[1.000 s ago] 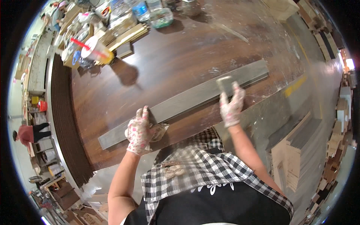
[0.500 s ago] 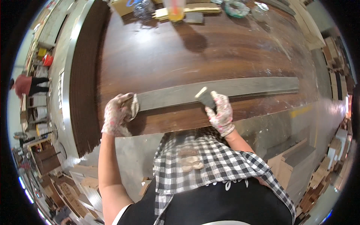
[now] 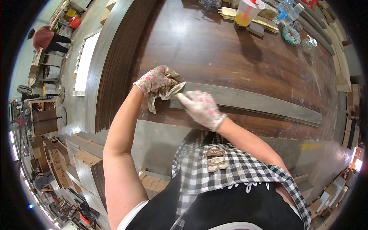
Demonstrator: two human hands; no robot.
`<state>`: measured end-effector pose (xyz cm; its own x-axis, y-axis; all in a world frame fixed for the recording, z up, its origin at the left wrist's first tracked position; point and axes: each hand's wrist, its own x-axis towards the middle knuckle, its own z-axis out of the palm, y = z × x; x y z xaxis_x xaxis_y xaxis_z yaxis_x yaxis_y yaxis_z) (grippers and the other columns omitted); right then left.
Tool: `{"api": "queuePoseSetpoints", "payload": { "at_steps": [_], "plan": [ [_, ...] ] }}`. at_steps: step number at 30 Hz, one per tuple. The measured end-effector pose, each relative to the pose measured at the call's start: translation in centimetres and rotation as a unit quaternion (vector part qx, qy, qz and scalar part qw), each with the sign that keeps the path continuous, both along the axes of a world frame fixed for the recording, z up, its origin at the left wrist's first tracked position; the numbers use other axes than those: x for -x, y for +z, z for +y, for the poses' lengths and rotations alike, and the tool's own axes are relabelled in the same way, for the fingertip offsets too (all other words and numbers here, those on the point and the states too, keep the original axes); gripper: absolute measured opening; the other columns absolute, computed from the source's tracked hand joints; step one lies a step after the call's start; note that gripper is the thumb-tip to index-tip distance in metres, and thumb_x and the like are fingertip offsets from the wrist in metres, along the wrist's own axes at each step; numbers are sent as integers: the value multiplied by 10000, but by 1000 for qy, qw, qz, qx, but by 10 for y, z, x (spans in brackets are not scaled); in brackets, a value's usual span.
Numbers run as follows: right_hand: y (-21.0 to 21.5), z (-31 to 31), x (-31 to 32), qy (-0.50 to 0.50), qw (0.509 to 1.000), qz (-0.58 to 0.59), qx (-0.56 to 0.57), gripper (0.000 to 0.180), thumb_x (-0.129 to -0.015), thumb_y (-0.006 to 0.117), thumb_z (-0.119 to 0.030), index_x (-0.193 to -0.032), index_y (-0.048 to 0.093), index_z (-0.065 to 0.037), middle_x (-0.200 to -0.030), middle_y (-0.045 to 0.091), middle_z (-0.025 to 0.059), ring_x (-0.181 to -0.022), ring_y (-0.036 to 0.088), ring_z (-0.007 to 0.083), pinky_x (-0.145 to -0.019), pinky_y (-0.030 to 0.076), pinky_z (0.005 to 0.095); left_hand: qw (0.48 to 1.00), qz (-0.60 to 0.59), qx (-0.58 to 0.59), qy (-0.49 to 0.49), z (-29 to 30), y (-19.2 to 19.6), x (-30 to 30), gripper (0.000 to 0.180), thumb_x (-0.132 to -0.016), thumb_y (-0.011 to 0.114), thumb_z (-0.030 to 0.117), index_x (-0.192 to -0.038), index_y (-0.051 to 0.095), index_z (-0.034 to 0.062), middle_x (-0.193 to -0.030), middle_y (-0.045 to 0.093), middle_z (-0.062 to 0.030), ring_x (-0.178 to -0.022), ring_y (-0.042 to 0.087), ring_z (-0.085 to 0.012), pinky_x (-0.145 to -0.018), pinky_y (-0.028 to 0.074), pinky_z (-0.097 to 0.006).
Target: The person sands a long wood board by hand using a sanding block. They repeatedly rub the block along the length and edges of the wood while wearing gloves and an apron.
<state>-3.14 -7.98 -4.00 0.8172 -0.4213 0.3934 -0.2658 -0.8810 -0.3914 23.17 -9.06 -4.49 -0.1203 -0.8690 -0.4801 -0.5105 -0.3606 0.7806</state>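
Note:
A long grey plank (image 3: 257,101) lies across the near part of the brown wood-grain tabletop (image 3: 199,57), with a second edge showing under it. My left hand (image 3: 157,79), in a floral work glove, is closed around a crumpled, stained rag (image 3: 165,92) over the plank's left end. My gloved right hand (image 3: 203,109) reaches in over the same end, its fingers closed and touching the rag. The small dark pad with a pale edge that it holds is mostly hidden between the fingers and the rag.
Stacked dark boards (image 3: 115,65) rise along the table's left side. At the back stand a cup of yellow drink (image 3: 247,15), plastic bottles (image 3: 285,11), pale wood strips (image 3: 230,14) and a small grey block (image 3: 255,29). Another person (image 3: 48,40) stands far left.
My left hand has moved right with the rag, and my right hand left with the dark pad, so they now meet at the plank's left end. The view has shifted left.

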Motion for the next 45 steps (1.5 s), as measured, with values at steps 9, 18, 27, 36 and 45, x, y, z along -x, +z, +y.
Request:
{"api": "queuePoseSetpoints", "payload": {
  "at_steps": [9,18,27,36,45],
  "plan": [
    [4,0,18,-29,999,-32,16,396,-851,600,-49,-1242,645,-95,-941,663,82,-806,652,247,-668,549,384,996,20,-50,-70,-15,37,22,282,-855,691,112,-1114,740,12,-1001,766,-54,-894,670,-138,-839,530,-289],
    [2,-6,143,-153,987,-50,27,601,-731,743,-87,-1316,603,-74,-967,648,103,-922,644,297,-809,548,426,992,58,-110,-4,-8,46,21,240,-850,749,90,-1059,751,-28,-901,757,-44,-779,649,-90,-735,545,-257],
    [2,9,182,-353,931,-87,-10,626,-792,742,-244,-1362,555,-67,-1067,615,146,-951,601,325,-823,509,440,951,108,252,139,-12,85,161,197,-920,669,24,-1112,713,24,-998,728,-62,-867,677,-144,-790,547,-271],
    [-37,-40,426,-683,726,-50,62,484,-901,662,-238,-1331,551,-46,-1042,585,177,-977,561,341,-880,468,432,903,-176,392,-14,-12,-1,248,331,-749,713,100,-1077,710,143,-920,658,-102,-878,632,-341,-777,505,-438],
    [-20,-52,427,-521,852,-48,28,538,-819,725,-194,-1324,584,-77,-1090,626,163,-1001,595,341,-903,497,450,899,-209,383,19,-1,-2,240,244,-848,633,73,-1077,713,50,-948,680,-122,-902,659,-309,-836,511,-384]
  ]
}}
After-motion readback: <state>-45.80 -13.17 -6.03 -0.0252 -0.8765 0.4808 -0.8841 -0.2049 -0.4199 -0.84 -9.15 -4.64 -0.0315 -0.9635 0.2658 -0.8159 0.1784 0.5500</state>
